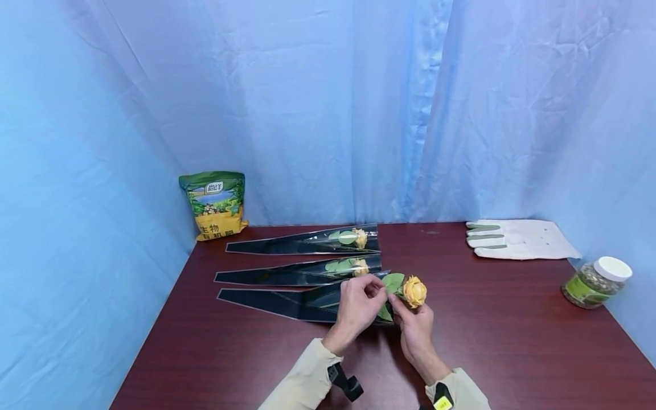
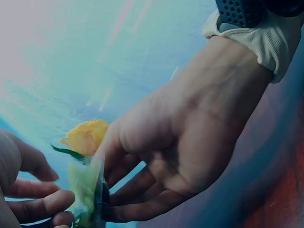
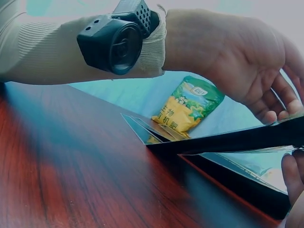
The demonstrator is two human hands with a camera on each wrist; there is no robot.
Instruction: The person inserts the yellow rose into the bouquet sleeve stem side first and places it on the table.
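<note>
A yellow rose (image 1: 414, 292) with green leaves (image 1: 392, 283) sticks out of the open end of a black flower sleeve (image 1: 271, 300) with a clear front. My right hand (image 1: 417, 333) grips the sleeve's mouth just below the bloom, its thumb by the stem. On the other side, my left hand (image 1: 359, 302) pinches the sleeve's edge beside a leaf, thumb and forefinger close together. In the left wrist view the rose (image 2: 86, 137) stands upright above blurred leaves, between both hands. The right wrist view shows the sleeve (image 3: 228, 136) stretching toward my left hand (image 3: 242, 61).
Two more sleeves, a far one (image 1: 302, 244) and a middle one (image 1: 287, 277), lie behind, each holding a yellow rose. A green and yellow fertilizer bag (image 1: 215, 205) stands at the back left. White gloves (image 1: 528, 239) and a white-lidded jar (image 1: 594, 283) are at the right.
</note>
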